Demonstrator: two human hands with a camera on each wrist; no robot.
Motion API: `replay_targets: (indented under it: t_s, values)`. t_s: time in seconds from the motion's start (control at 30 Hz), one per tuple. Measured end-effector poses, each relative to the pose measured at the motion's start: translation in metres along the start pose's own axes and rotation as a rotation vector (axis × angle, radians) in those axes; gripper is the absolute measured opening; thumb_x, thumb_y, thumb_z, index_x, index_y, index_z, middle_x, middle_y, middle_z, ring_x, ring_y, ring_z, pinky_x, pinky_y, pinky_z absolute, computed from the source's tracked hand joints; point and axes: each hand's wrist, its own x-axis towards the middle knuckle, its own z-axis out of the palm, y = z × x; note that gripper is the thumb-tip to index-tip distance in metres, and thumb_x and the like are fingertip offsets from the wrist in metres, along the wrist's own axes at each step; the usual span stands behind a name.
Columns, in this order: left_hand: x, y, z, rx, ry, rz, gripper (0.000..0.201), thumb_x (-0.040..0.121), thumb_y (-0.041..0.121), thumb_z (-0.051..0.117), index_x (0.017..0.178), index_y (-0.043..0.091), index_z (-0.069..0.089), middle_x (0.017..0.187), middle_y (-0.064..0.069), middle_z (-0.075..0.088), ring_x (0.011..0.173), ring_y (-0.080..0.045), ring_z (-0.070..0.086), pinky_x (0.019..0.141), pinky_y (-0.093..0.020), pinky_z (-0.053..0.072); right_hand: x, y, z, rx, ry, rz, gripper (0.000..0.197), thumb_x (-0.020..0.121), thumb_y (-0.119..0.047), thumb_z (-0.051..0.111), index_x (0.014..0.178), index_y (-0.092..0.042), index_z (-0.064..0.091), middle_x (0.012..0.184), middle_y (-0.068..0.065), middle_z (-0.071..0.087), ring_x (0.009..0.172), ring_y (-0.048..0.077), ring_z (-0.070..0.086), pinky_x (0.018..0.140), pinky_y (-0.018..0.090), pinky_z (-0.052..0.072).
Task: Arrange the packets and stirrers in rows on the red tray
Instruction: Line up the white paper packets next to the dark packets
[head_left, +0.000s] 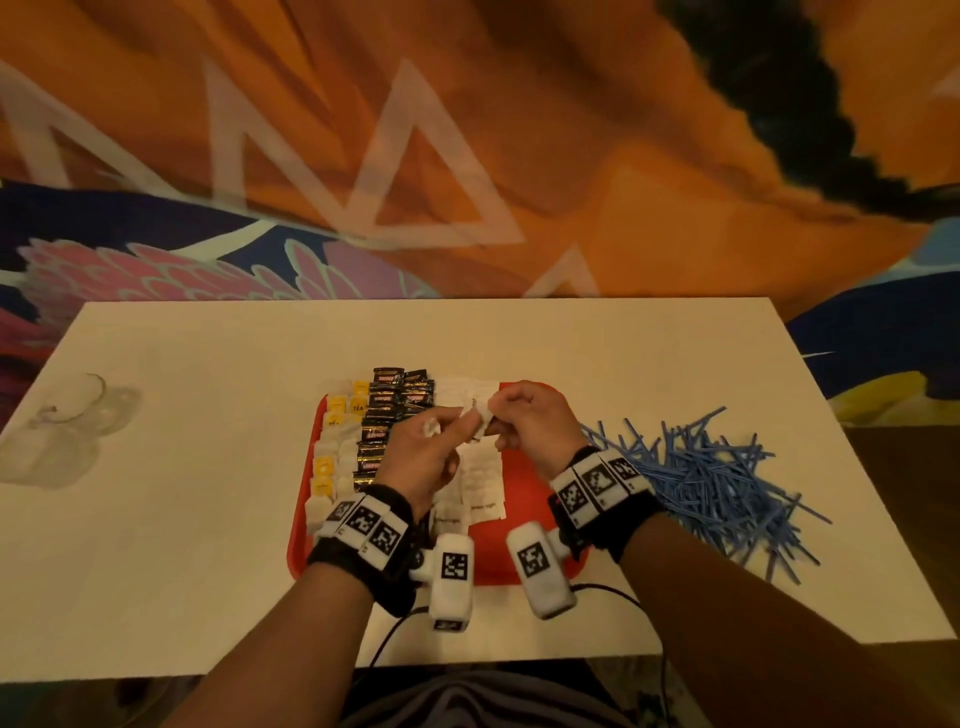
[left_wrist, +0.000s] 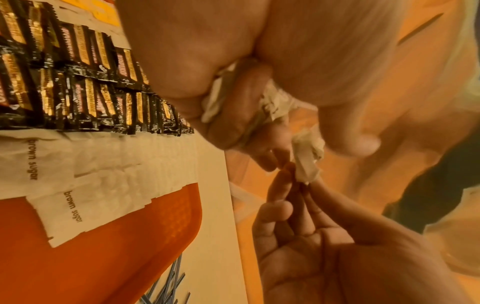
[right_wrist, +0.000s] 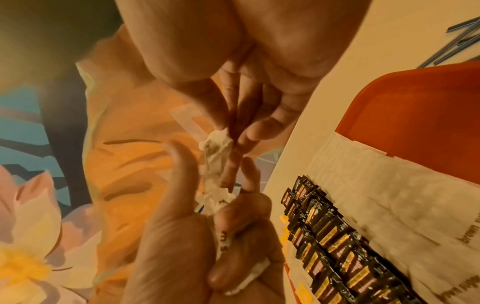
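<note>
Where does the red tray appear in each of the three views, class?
Head: red tray at centre, under both hands.
Left wrist: lower left, below the brown sugar packets.
Right wrist: upper right, above those packets.
Shared landmark: the row of black packets.

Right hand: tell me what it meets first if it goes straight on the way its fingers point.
Probably the left hand: the right hand points left at it, both pinching white paper packets. Depth is unclear.
</note>
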Motion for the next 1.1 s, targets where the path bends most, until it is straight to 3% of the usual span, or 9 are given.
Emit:
replay_targets:
  t_s: [0.17, 0.27, 0.33, 0.4, 0.5, 0.63, 0.8, 1.0, 1.1]
  values:
    - [0.006, 0.000, 0.005, 0.026, 0.104, 0.045, 0.013, 0.090, 0.026, 0.072, 0.086, 0.014, 0.074, 0.061, -0.010, 0.049, 0.046, -0.018, 0.038, 0.050, -0.026, 0.026, -0.002, 0.001, -0.004, 0.174, -0.006, 0.093, 0.018, 0.097, 0.000, 0.049, 0.083, -0.009, 0.052, 0.076, 0.012, 0.067, 0.058, 0.017, 0.064, 0.051, 0.026, 0.044]
    - [0.003, 0.000, 0.006, 0.123, 0.082, 0.105, 0.014, 0.094, 0.022, 0.067, 0.085, 0.012, 0.072, 0.055, 0.001, 0.054, 0.044, -0.015, 0.042, 0.047, -0.024, 0.031, -0.004, 0.003, -0.007, 0.113, -0.072, 0.089, 0.008, 0.093, -0.005, 0.061, 0.096, -0.009, 0.055, 0.090, 0.009, 0.066, 0.072, 0.018, 0.065, 0.056, 0.029, 0.046]
    - [0.000, 0.001, 0.007, 0.221, 0.044, 0.158, 0.014, 0.095, 0.018, 0.064, 0.086, 0.011, 0.072, 0.053, 0.011, 0.056, 0.043, -0.011, 0.044, 0.044, -0.022, 0.034, -0.004, 0.005, -0.009, 0.019, -0.096, 0.053, 0.020, 0.087, -0.009, 0.070, 0.105, -0.010, 0.060, 0.094, -0.001, 0.065, 0.082, 0.019, 0.065, 0.062, 0.031, 0.049]
    - [-0.001, -0.003, 0.008, 0.242, 0.043, 0.173, 0.016, 0.096, 0.022, 0.063, 0.087, 0.011, 0.071, 0.054, 0.012, 0.056, 0.042, -0.010, 0.045, 0.043, -0.021, 0.035, -0.003, 0.005, -0.010, -0.012, -0.094, 0.017, 0.017, 0.086, -0.006, 0.071, 0.099, -0.011, 0.062, 0.092, 0.000, 0.066, 0.079, 0.020, 0.064, 0.062, 0.032, 0.049]
    - [-0.004, -0.009, 0.005, 0.236, 0.042, 0.156, 0.029, 0.092, 0.035, 0.069, 0.089, 0.006, 0.065, 0.061, 0.000, 0.059, 0.047, -0.015, 0.049, 0.046, -0.025, 0.033, -0.001, 0.007, -0.010, 0.018, -0.057, 0.007, 0.018, 0.085, 0.000, 0.070, 0.088, -0.014, 0.059, 0.087, 0.011, 0.066, 0.072, 0.020, 0.063, 0.056, 0.029, 0.048]
    - [-0.005, -0.015, -0.001, 0.279, 0.017, 0.156, 0.033, 0.089, 0.027, 0.072, 0.073, 0.005, 0.053, 0.056, -0.008, 0.062, 0.052, -0.018, 0.047, 0.053, -0.030, 0.033, 0.000, 0.012, -0.007, 0.095, -0.060, 0.085, 0.017, 0.085, -0.006, 0.072, 0.091, -0.012, 0.057, 0.091, 0.012, 0.065, 0.076, 0.021, 0.061, 0.050, 0.026, 0.046]
    - [-0.007, -0.014, -0.003, 0.227, 0.010, 0.131, 0.032, 0.089, 0.020, 0.073, 0.090, -0.007, 0.057, 0.064, -0.008, 0.062, 0.055, -0.014, 0.055, 0.055, -0.034, 0.036, -0.001, 0.016, -0.005, 0.278, -0.056, 0.211, 0.016, 0.095, -0.023, 0.061, 0.081, -0.015, 0.057, 0.086, 0.008, 0.066, 0.065, 0.018, 0.060, 0.049, 0.026, 0.044]
    - [-0.009, -0.011, -0.004, 0.121, -0.004, 0.043, 0.018, 0.091, 0.013, 0.070, 0.076, 0.020, 0.062, 0.068, -0.006, 0.058, 0.053, -0.011, 0.054, 0.053, -0.027, 0.030, -0.001, 0.026, -0.001, 0.270, -0.048, 0.214, 0.008, 0.095, -0.016, 0.061, 0.088, -0.014, 0.065, 0.095, 0.009, 0.066, 0.067, 0.018, 0.059, 0.049, 0.027, 0.046]
    - [-0.008, -0.014, -0.007, 0.121, -0.015, 0.025, 0.016, 0.093, 0.013, 0.067, 0.088, 0.028, 0.068, 0.067, -0.002, 0.059, 0.058, -0.013, 0.055, 0.055, -0.028, 0.032, 0.001, 0.029, -0.001, 0.183, -0.041, 0.114, 0.012, 0.091, -0.004, 0.064, 0.089, -0.015, 0.069, 0.101, 0.013, 0.066, 0.073, 0.018, 0.058, 0.051, 0.027, 0.048]
